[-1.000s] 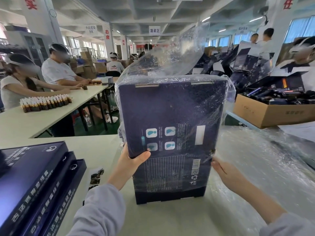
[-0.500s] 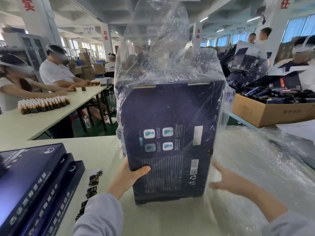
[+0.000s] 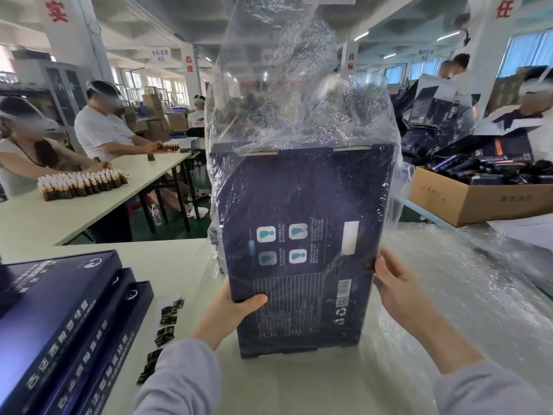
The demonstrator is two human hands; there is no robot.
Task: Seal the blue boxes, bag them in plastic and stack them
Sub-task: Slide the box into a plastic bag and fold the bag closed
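Blue box (image 3: 302, 205) upright, plastic bag (image 3: 278, 85) half down. Left hand (image 3: 227, 313) grips lower-left edge, right hand (image 3: 395, 289) clasps right edge. Risk: film snags corners, tears.

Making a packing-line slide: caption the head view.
Left hand and right hand hold an upright dark blue cardboard box partly sleeved in a clear plastic bag.
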